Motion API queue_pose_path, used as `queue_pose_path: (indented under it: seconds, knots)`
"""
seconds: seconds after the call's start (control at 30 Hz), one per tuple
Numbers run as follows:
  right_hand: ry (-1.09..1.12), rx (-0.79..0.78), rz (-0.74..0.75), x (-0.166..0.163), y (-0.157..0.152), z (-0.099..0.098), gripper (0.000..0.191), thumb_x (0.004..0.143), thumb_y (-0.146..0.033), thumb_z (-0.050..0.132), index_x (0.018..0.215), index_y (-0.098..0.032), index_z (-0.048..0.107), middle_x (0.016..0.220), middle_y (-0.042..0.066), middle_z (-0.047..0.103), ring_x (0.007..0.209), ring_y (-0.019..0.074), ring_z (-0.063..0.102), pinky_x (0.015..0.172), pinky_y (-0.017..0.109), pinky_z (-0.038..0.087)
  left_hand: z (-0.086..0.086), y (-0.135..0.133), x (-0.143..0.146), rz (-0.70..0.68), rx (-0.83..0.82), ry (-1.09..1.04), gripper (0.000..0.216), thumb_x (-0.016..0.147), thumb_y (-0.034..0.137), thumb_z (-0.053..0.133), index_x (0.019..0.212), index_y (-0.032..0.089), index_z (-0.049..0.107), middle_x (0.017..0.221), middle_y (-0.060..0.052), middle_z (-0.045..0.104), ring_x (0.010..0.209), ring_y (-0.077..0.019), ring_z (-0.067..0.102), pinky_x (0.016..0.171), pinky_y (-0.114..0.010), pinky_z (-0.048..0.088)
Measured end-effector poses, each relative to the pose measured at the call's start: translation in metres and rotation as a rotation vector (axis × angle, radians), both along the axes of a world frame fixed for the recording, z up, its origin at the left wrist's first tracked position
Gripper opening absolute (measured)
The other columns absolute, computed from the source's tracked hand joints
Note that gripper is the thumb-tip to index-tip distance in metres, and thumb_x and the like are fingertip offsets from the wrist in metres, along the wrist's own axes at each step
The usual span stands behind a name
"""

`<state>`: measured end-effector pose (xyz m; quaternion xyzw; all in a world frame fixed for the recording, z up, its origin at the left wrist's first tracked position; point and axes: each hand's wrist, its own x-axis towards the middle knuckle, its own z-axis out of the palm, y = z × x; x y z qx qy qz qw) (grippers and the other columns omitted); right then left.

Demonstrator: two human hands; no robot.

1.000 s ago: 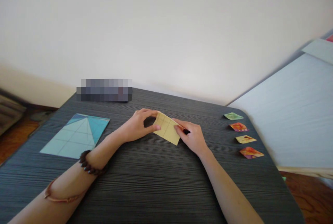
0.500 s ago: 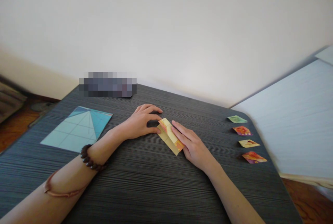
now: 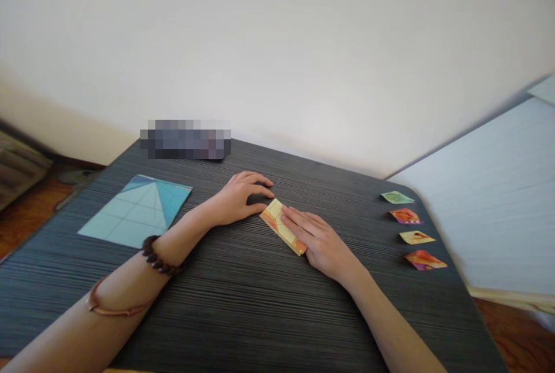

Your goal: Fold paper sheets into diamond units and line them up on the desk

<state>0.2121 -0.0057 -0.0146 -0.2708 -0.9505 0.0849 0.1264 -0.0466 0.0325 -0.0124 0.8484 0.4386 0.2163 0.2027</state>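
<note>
A yellow and orange sheet of origami paper [image 3: 276,221], folded into a narrow strip with crease lines, lies slantwise on the dark table. My right hand [image 3: 318,239] rests on its right part, fingers stretched out flat and covering some of the paper. At the strip's far left end is my left hand [image 3: 240,196], its thumb tip touching or almost touching the corner. Its fingers are curved and apart from the thumb, with nothing between them. Dark beads and a reddish-brown band circle the left wrist and forearm.
Several small folded paper pieces, among them a green one [image 3: 396,197] and an orange one [image 3: 425,259], stand in a column by the right edge of the table [image 3: 243,315]. A blue paper sheet [image 3: 130,211] lies at left. A blurred-out object [image 3: 186,140] sits at the back.
The raised flap of the yellow paper has come down over the lower layer, making a narrower strip. My right hand has slid slightly left over it. My left hand has barely moved.
</note>
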Motion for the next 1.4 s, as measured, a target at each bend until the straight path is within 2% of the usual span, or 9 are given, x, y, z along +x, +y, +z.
queue_pose_path:
  seconds: [0.27,0.5,0.73,0.9,1.4]
  knots:
    - [-0.079,0.018,0.003,-0.0009,-0.0007,0.001,0.068,0.078,0.001,0.033,0.142,-0.02,0.029,0.146,0.003,0.033,0.134,0.0173,0.031,0.104,0.039,0.037,0.0018,-0.001,-0.0006,0.001,-0.016,-0.006,0.024,0.082,0.031,0.058,0.103,0.029,0.067,0.124,-0.003,0.055,0.118,-0.0227,0.044,0.103,-0.042,0.029]
    - [-0.076,0.033,-0.002,-0.0008,-0.0007,-0.0001,0.067,0.077,0.001,0.033,0.142,-0.018,0.03,0.146,0.004,0.033,0.134,0.0172,0.031,0.103,0.038,0.037,0.0019,-0.0004,-0.0008,-0.004,-0.014,-0.013,0.023,0.082,0.031,0.058,0.103,0.03,0.068,0.122,-0.002,0.057,0.117,-0.0226,0.044,0.103,-0.042,0.028]
    - [-0.075,0.046,-0.002,-0.0019,-0.0009,0.0009,0.065,0.078,0.0,0.034,0.14,-0.017,0.033,0.144,0.005,0.036,0.133,0.0174,0.034,0.103,0.038,0.038,0.0027,-0.0013,0.0008,0.001,0.0,-0.014,0.024,0.087,0.031,0.05,0.102,0.029,0.069,0.119,-0.002,0.059,0.116,-0.0213,0.044,0.103,-0.041,0.029]
    - [-0.106,0.06,0.002,-0.0023,-0.0013,0.0008,0.065,0.077,0.001,0.036,0.139,-0.016,0.035,0.145,0.004,0.034,0.134,0.0174,0.032,0.103,0.038,0.037,-0.0007,-0.0008,0.0008,0.011,0.023,-0.003,0.023,0.084,0.037,0.056,0.101,0.029,0.069,0.119,-0.001,0.059,0.116,-0.0221,0.044,0.103,-0.041,0.029]
    - [-0.121,0.065,0.002,-0.0032,-0.0016,0.0012,0.065,0.077,0.001,0.037,0.139,-0.018,0.034,0.145,0.004,0.035,0.133,0.0181,0.033,0.102,0.038,0.036,-0.0023,-0.001,0.0011,0.013,0.034,0.009,0.023,0.082,0.037,0.059,0.103,0.03,0.067,0.119,0.0,0.059,0.116,-0.022,0.044,0.103,-0.041,0.029]
